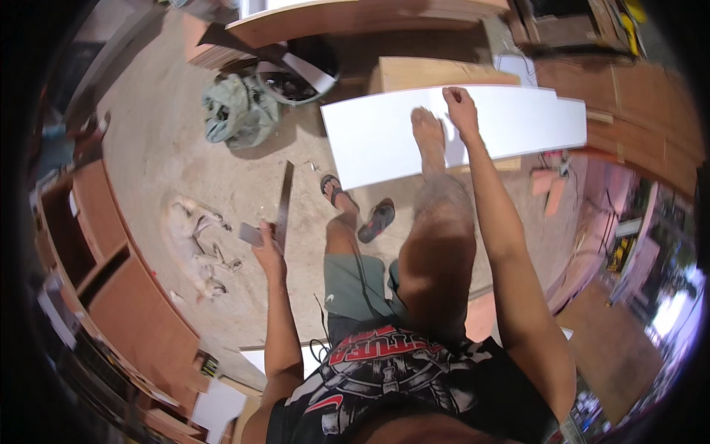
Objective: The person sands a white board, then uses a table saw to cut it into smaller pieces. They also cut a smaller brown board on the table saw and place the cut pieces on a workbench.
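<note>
My left hand [269, 248] is closed around an L-shaped metal square [285, 203], held off to the left above the floor. Its long blade points away from me, and the short arm sticks out to the left of my fingers. A long white board [377, 137] lies across a support ahead of me, with my bare foot [428, 132] planted on top. Over the board's far edge, my right hand [461, 109] has its fingers pinched together. Whatever lies between those fingertips, if anything, is too small to make out.
A pale dog [194, 240] lies on the floor at left. One loose sandal [377, 220] sits near my other, sandaled foot. A grey-green sack [235, 111] and a round tub [299, 78] stand at far left. Brown wooden cabinets [140, 311] line the left side.
</note>
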A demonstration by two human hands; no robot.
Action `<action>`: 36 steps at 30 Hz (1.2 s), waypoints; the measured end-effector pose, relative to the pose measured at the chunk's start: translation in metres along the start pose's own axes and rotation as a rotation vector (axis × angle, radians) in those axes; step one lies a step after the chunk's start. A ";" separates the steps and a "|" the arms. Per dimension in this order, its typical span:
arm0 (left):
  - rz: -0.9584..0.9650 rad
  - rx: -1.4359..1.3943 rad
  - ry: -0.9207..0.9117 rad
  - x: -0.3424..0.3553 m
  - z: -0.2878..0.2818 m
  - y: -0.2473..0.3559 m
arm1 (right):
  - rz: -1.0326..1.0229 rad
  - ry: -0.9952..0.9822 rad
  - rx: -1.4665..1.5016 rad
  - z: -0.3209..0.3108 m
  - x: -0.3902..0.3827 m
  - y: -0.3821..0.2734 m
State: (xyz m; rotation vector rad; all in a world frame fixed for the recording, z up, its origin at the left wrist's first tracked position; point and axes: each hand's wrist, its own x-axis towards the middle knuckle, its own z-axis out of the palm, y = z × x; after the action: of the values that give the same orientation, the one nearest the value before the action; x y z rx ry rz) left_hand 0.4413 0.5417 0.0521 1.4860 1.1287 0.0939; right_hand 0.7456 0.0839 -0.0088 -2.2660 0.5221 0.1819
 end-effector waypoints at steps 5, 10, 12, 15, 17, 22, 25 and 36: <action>0.003 -0.491 -0.279 0.002 0.001 0.038 | 0.236 0.030 -0.278 -0.020 -0.043 0.126; -0.236 -0.595 -0.498 -0.012 0.017 0.066 | 0.428 -0.078 -0.405 -0.001 -0.063 0.129; -0.272 -0.585 -0.530 -0.019 0.026 0.065 | 0.424 -0.136 -0.530 0.001 -0.074 0.097; -0.295 -0.528 -0.586 -0.032 0.066 0.081 | 0.513 -0.201 -0.456 0.001 -0.067 0.096; -0.276 -0.555 -0.618 -0.042 0.104 0.091 | 0.506 -0.202 -0.415 0.002 -0.066 0.092; -0.356 -0.370 -0.729 -0.030 0.213 0.092 | 0.522 -0.167 -0.404 0.010 -0.060 0.099; -0.379 -0.441 -0.768 -0.013 0.296 0.091 | 0.546 -0.187 -0.416 0.009 -0.060 0.094; -0.296 -0.736 -0.783 0.151 0.621 0.188 | 0.589 -0.222 -0.390 0.009 -0.058 0.097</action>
State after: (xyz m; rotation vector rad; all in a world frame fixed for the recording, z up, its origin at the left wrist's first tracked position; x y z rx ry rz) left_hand 1.0188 0.2287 -0.0565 0.5801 0.5503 -0.2413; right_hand 0.6522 0.0495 -0.0630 -2.3518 1.0980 0.8852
